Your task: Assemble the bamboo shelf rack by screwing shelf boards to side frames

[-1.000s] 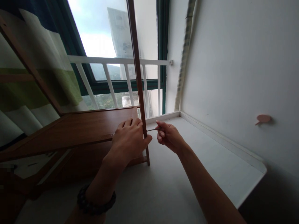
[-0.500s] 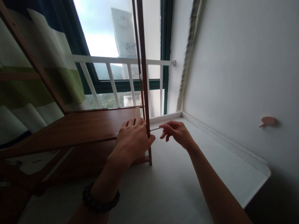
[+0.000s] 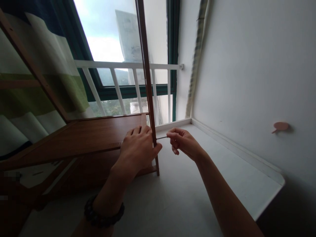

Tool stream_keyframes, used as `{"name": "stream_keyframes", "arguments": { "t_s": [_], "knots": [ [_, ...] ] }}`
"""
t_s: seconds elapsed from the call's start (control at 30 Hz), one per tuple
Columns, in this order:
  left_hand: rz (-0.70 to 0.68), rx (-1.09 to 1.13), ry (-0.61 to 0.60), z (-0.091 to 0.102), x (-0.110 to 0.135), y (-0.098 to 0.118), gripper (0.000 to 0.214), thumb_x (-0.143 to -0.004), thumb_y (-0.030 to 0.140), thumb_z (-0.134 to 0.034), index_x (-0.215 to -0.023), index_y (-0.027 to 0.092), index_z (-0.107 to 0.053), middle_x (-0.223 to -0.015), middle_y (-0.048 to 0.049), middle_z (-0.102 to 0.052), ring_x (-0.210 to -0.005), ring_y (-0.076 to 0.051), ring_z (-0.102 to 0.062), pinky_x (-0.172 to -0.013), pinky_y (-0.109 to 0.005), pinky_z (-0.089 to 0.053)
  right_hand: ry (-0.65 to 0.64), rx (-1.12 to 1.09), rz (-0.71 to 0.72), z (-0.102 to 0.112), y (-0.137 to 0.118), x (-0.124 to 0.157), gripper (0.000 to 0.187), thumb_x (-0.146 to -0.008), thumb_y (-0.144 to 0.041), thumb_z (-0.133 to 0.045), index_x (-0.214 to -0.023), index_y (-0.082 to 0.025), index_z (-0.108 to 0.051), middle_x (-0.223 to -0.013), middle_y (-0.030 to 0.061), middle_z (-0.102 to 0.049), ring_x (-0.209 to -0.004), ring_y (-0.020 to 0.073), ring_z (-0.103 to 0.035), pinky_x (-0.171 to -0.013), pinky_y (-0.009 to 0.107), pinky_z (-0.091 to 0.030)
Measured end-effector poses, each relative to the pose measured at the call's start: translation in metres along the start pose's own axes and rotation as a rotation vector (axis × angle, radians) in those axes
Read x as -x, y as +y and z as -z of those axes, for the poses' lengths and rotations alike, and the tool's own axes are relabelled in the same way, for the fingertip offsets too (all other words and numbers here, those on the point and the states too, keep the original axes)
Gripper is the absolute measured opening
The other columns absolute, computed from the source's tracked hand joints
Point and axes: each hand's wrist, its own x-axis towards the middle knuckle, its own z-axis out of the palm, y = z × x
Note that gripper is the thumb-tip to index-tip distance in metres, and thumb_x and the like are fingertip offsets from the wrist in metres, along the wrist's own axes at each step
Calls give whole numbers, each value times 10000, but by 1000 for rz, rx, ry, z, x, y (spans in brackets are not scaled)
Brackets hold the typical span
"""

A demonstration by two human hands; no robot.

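My left hand (image 3: 138,148) is wrapped round the thin upright wooden post (image 3: 146,75) of a brown shelf unit, just where the wooden shelf board (image 3: 81,136) meets it. My right hand (image 3: 182,142) pinches a thin metal rod-like tool (image 3: 161,137) between thumb and fingertips; the tool lies level and its tip meets the post from the right. A dark bead bracelet (image 3: 103,215) sits on my left wrist. The post's foot rests on the white surface (image 3: 197,191).
A window with a white railing (image 3: 128,65) and dark green frame is behind the shelf. A green-and-white curtain (image 3: 37,85) hangs at left. The white wall at right carries a small pink hook (image 3: 278,126). The white surface's rounded edge (image 3: 271,197) drops off at the right.
The right hand's fingers have shifted round the thin tool, turning it slightly against the post. The left hand keeps its grip on the post. The view has swayed a little.
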Motion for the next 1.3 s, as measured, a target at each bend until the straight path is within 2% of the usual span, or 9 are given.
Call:
{"name": "stream_keyframes", "arguments": {
  "t_s": [0.13,0.27,0.37,0.47,0.63,0.77,0.97,1.13,1.3],
  "knots": [
    [4,5,-5,1,0,1,342,-807,417,-443,-985,186,-620,-1071,-90,-587,-989,-259,-517,-849,-402,-409,-128,-46,69,14,-1,2,208,-744,-302,-676,-895,-163,-648,-767,9,-694,-648,106,-664,-497,176,-500],
    [-16,-17,21,-1,0,1,337,-807,407,-437,-979,181,-618,-1063,-92,-588,-975,-264,-519,-844,-408,-407,-174,-54,88,23,4,1,294,-728,-251,-694,-1012,-186,-658,-959,50,-711,-879,162,-677,-620,218,-547],
    [-25,-24,39,-3,0,0,336,-805,407,-438,-972,178,-619,-1051,-94,-591,-973,-269,-518,-843,-412,-406,-139,-10,129,22,7,0,264,-738,-276,-685,-980,-172,-670,-914,60,-720,-817,166,-691,-580,221,-543],
    [-24,-18,37,-4,-1,-1,335,-803,412,-441,-969,183,-619,-1049,-90,-592,-988,-273,-513,-853,-410,-399,-59,49,126,15,6,0,256,-768,-370,-642,-843,-128,-676,-719,53,-714,-610,141,-679,-499,216,-518],
    [-34,-5,32,-4,-1,-1,342,-812,420,-434,-995,192,-612,-1066,-84,-589,-992,-267,-513,-856,-412,-395,65,-32,27,-4,5,-4,326,-777,-442,-613,-686,-129,-610,-401,-54,-514,-320,66,-474,-345,178,-395],
    [-23,-19,8,-3,0,-1,347,-816,416,-433,-1017,196,-611,-1093,-82,-585,-1016,-264,-504,-869,-402,-391,135,-139,46,-7,6,-5,282,-724,-421,-675,-727,-165,-560,-467,-78,-524,-366,60,-495,-362,169,-399],
    [-18,-14,17,-2,0,0,367,-808,425,-436,-1023,188,-615,-1087,-89,-588,-1039,-281,-501,-871,-408,-390,13,39,100,11,2,0,318,-716,-329,-700,-972,-172,-596,-748,16,-697,-710,152,-685,-557,228,-538],
    [-11,-2,6,-1,0,1,357,-810,417,-433,-1017,187,-612,-1088,-87,-590,-1026,-274,-506,-860,-403,-397,77,258,250,11,4,-1,244,-776,-365,-633,-934,-185,-587,-632,-11,-667,-562,135,-653,-491,249,-531],
    [-12,-4,5,-1,0,1,354,-816,420,-420,-1003,189,-612,-1096,-86,-588,-1028,-272,-505,-871,-409,-395,91,380,274,9,8,-2,245,-777,-426,-610,-792,-187,-559,-548,-37,-613,-453,101,-582,-411,207,-461]
  ]
}}
